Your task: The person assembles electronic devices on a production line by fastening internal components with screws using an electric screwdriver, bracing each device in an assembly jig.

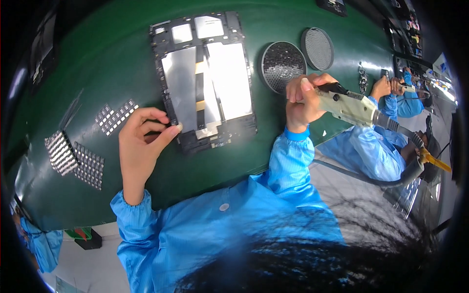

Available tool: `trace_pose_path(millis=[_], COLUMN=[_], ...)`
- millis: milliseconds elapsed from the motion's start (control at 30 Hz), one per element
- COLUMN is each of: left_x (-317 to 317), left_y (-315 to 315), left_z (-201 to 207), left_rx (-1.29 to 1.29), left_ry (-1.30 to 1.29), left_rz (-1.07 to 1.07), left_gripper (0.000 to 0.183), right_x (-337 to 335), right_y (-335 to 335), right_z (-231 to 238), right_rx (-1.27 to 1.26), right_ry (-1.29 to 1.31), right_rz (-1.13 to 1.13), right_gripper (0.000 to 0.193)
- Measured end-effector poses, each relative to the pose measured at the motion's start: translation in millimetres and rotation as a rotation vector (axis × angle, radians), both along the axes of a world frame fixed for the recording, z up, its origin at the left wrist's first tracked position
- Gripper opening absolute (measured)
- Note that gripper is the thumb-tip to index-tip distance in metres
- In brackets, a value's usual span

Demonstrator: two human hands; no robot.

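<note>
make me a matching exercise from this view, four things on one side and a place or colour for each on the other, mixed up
Things
1. tool
2. panel
3. sheets
4. table

Places and colours
A. left of the left grip
B. dark green
C. held in the right grip
D. mostly between the two grips

Pairs: 1-C, 2-D, 3-A, 4-B
</note>
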State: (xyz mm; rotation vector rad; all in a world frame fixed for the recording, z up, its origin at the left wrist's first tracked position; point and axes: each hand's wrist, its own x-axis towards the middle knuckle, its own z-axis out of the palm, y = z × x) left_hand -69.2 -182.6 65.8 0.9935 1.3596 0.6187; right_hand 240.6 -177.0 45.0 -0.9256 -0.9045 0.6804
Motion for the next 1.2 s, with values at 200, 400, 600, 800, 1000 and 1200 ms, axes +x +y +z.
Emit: trace_pose_path(millis=[200,400,600,800,1000,1200], left_x=[-7.4,-20.3,-27.0,-31.3,-34.1,-35.0], left_y=[3.6,30.7,50.5,56.3,54.0,54.0], left_z=[-9.1,-8.0,-9.3,-12.4,-19.5,-21.7], left_rx=[0.03,0.101,0.039,0.051,0.076,0.076], left_ry=[-0.117,-0.063,-0.032,-0.021,-0.076,-0.084], left_rz=[-0.046,-0.282,-0.435,-0.485,-0.446,-0.449], left_gripper=[0.03,0.028,0.029,0.029,0.028,0.027], right_x=[0.7,-51.2,-146.4,-164.4,-170.4,-172.0], right_y=[0.3,-5.8,-14.4,-21.2,-22.0,-19.1], right_z=[3.6,35.5,40.8,30.0,31.3,31.4], right_rx=[0.049,0.189,-0.013,-0.078,-0.108,-0.137], right_ry=[-0.037,0.174,0.203,0.281,0.18,0.077], right_rz=[-0.054,0.156,0.431,0.547,0.542,0.529], right_gripper=[0.038,0.037,0.035,0.035,0.033,0.032])
